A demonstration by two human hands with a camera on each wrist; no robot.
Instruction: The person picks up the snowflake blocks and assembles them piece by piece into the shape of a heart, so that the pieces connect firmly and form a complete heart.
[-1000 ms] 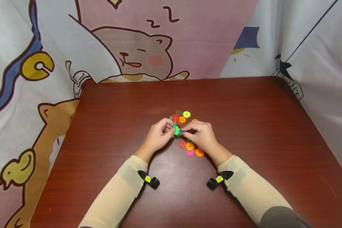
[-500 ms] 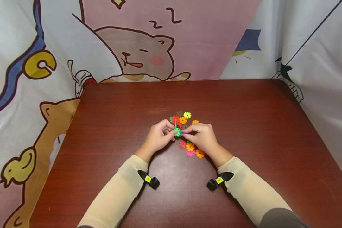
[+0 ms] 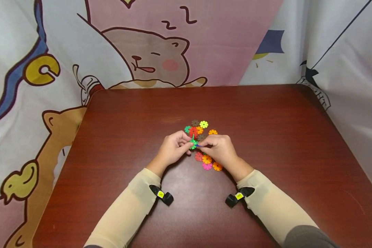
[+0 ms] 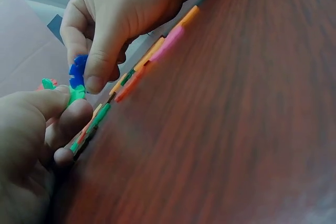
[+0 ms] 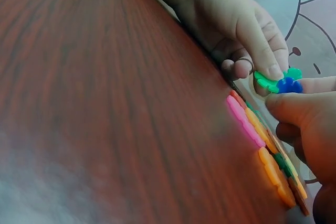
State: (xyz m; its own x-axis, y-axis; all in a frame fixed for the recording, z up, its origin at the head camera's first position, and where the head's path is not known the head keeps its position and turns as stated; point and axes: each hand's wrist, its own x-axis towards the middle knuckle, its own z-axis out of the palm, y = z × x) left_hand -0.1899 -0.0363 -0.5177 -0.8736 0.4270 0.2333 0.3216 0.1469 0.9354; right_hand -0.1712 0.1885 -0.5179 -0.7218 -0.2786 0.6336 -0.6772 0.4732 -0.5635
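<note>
Over the table (image 3: 186, 213), joining looked part-done.
Left hand (image 3: 175, 146) pinched a green flower disc (image 3: 194, 144), an edge-on disc (image 3: 193, 136) apparently slotted at twelve o'clock; at three, a blue disc (image 4: 78, 66), seemingly half-seated, was pinched by the right hand (image 3: 219, 148); loose discs (image 3: 205, 124) lay at one and five.

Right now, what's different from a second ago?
The green piece and the red one beyond it have shifted slightly toward the person. The left hand still pinches the green piece, the right hand the blue piece. The yellow piece and pink one stayed put.
</note>
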